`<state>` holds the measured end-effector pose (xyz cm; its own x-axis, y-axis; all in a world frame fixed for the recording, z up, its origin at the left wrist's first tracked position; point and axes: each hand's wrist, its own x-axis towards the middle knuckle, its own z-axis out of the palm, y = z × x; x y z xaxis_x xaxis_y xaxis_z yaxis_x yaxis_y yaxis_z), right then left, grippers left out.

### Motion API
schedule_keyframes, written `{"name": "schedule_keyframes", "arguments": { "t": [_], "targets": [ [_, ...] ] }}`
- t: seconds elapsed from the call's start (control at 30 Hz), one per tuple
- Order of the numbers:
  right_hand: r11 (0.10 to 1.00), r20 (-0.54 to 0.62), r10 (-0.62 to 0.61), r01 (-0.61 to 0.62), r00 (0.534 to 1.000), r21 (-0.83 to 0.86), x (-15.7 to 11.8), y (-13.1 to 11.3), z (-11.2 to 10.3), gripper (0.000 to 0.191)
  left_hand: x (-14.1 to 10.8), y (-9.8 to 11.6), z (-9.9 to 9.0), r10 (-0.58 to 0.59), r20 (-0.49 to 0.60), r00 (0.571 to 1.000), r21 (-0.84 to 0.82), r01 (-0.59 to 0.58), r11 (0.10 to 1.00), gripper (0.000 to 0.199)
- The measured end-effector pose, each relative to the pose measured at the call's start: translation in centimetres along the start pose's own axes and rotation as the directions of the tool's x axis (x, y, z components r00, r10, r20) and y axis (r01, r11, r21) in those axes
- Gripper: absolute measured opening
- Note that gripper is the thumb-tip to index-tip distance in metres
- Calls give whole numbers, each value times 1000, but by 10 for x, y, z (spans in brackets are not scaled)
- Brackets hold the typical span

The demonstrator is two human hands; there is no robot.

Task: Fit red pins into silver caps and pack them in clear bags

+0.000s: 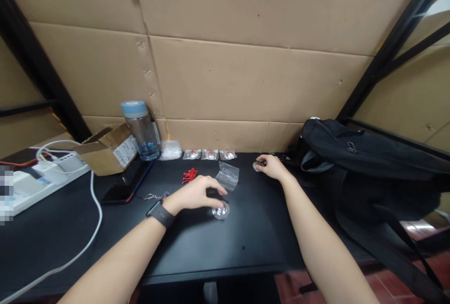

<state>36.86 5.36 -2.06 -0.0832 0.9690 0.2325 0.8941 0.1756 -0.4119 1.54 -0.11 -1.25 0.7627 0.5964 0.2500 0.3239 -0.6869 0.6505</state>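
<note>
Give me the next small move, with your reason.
Probably bring the left hand's fingers in to pinch the near clear disc: its thumb tip is at the disc, but the index finger stands apart from it. The right hand is already at the far clear disc.

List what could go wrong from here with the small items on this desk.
The left hand has its thumb at the near disc; a smooth, clear piece like that might slide away or be misjudged.
The loose red pieces lie just beyond that hand, so a sweep could scatter them.
The thin bag lies between that hand and the right hand, where a crossing arm might drag it.
</note>
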Motion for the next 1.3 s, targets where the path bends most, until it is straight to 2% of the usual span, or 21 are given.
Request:
{"name": "schedule_keyframes", "arguments": {
  "t": [0.03,0.07,0.13,0.17,0.23,0.33,0.43,0.6,0.9,1.0,1.1,1.2,1.3],
  "targets": [
    [1000,10,2,-2,1000,17,1,2,1,25,-2,-7,-7,-51,-90,995,12,52,999,31],
    [1000,12,0,0,1000,25,1,3,2,23,-4,-16,-16,-113,-213,970,44,125,991,29],
    [1000,11,-9,9,1000,22,1,3,2,23,-9,-37,-32,-199,-440,876,164,296,941,27],
    [1000,14,-15,15,1000,16,2,3,2,24,-12,-48,-39,-207,-506,837,233,364,902,27],
    [1000,23,-24,24,999,1,2,3,1,26,-17,-67,-48,-231,-549,803,299,447,843,29],
    [1000,28,-22,23,999,-15,3,5,2,24,-21,-85,-52,-284,-521,805,291,481,827,33],
    [1000,13,-6,7,1000,-13,4,6,3,24,-20,-91,-48,-304,-481,822,276,471,838,31],
    [1000,-4,4,-4,1000,27,4,6,4,24,-18,-91,-45,-295,-453,841,261,442,858,23],
    [996,-96,-11,19,995,89,3,1,0,21,-17,-86,-43,-288,-468,836,186,411,892,21],
    [989,-135,4,16,991,149,2,-5,-2,24,-15,-81,-45,-328,-446,833,39,384,922,27],
    [968,-197,-7,55,980,243,1,-18,-5,30,-12,-69,-46,-328,-405,853,-223,255,941,36],
    [931,-266,-49,140,963,336,-3,-41,-6,31,-8,-53,-42,-341,-371,864,-439,161,884,43],
    [888,-325,-108,238,940,394,-12,-74,-5,30,-5,-39,-36,-392,-405,826,-546,125,829,47]
  ]
}}
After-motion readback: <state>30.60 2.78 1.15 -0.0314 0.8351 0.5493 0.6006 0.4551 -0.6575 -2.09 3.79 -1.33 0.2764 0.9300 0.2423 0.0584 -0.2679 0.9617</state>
